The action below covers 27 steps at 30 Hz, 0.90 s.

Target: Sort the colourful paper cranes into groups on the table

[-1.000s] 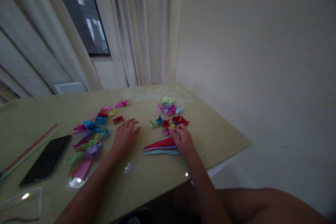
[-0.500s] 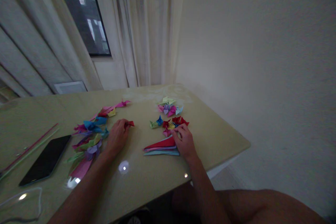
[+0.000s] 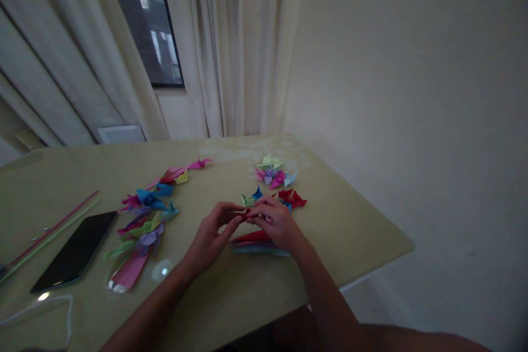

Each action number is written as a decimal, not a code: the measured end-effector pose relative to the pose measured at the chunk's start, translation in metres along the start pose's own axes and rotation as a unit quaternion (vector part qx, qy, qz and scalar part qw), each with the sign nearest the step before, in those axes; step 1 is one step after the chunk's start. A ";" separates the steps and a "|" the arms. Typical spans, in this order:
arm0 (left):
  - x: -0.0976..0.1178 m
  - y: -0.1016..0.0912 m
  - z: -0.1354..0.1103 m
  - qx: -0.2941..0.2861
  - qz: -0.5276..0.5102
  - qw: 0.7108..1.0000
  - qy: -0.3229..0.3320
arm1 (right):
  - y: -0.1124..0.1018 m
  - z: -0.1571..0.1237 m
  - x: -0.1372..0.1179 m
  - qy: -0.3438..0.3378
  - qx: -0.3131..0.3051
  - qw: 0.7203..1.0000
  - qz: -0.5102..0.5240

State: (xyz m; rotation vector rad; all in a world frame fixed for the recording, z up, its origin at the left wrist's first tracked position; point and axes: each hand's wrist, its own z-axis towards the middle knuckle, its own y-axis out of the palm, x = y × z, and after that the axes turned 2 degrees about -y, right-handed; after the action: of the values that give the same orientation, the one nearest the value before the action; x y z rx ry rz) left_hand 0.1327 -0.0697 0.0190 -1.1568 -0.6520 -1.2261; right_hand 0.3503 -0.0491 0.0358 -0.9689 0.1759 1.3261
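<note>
While a red origami piece [image 3: 247, 215] is pinched between the fingertips of the left hand [image 3: 212, 235] and right hand [image 3: 277, 224] near the folded-paper stack [image 3: 253, 237], its folds could be crushed by too tight a squeeze.

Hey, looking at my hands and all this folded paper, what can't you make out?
In the head view:
Red paper piece: its shape, mostly covered by fingers of the left hand and right hand.
Stack of folded papers: its upper right part, behind the right hand.
Green stick: its near end, cut off by the left edge.
</note>
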 end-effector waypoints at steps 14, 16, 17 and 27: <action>-0.037 -0.086 0.005 0.021 0.616 0.770 -0.167 | -0.129 -0.028 0.115 0.300 0.232 0.909 -0.171; -0.041 -0.074 0.008 0.016 0.594 0.794 -0.125 | -0.124 -0.034 0.119 0.324 0.188 0.911 -0.174; -0.043 -0.066 0.009 0.013 0.578 0.809 -0.103 | -0.121 -0.035 0.119 0.327 0.165 0.913 -0.180; -0.058 -0.015 0.017 -0.038 0.234 0.970 -0.046 | -0.090 -0.028 0.112 0.325 0.086 0.914 -0.226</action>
State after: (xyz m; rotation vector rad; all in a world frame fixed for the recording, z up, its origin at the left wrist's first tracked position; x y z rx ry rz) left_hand 0.1056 -0.0308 -0.0220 -1.3447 -0.3710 -0.8042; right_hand 0.4723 0.0203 -0.0060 -1.1856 0.5314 0.5205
